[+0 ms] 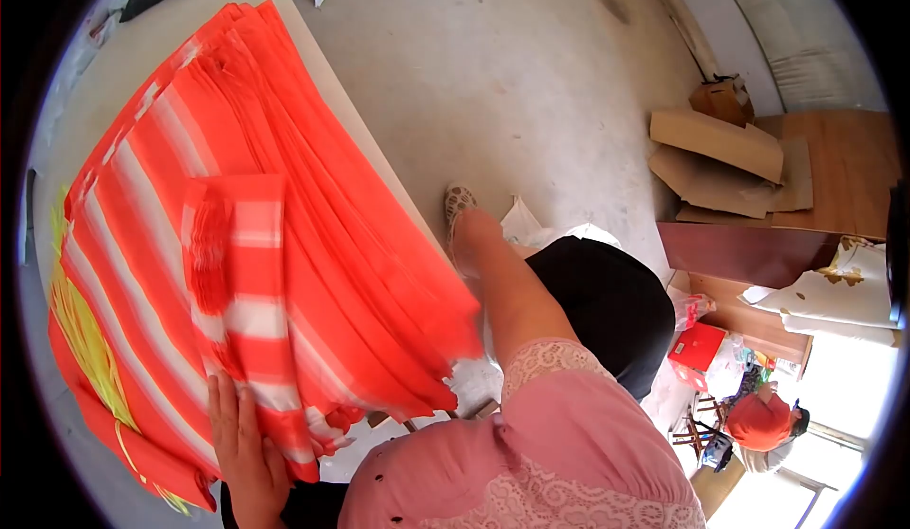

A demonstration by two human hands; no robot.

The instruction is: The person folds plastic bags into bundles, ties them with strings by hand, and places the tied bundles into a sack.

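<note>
My left hand (248,453) lies flat near the lower end of a folded red-and-white striped scarf (258,313), fingers stretched out and thumb apart. A red fringe runs along that folded piece. Beneath it spreads a wide stack of red and white striped cloths (313,216), its right edge blurred by motion. My right arm (526,301) reaches out from a pink lace sleeve beside the stack. The right hand itself cannot be seen; the forearm runs to the edge of the cloths.
Yellow strips (85,339) lie along the stack's left side on a pale table (313,36). On the right, an open cardboard box (730,164) rests on brown furniture (844,159). Another person in red (761,420) is near the bright window, beside a red box (695,354).
</note>
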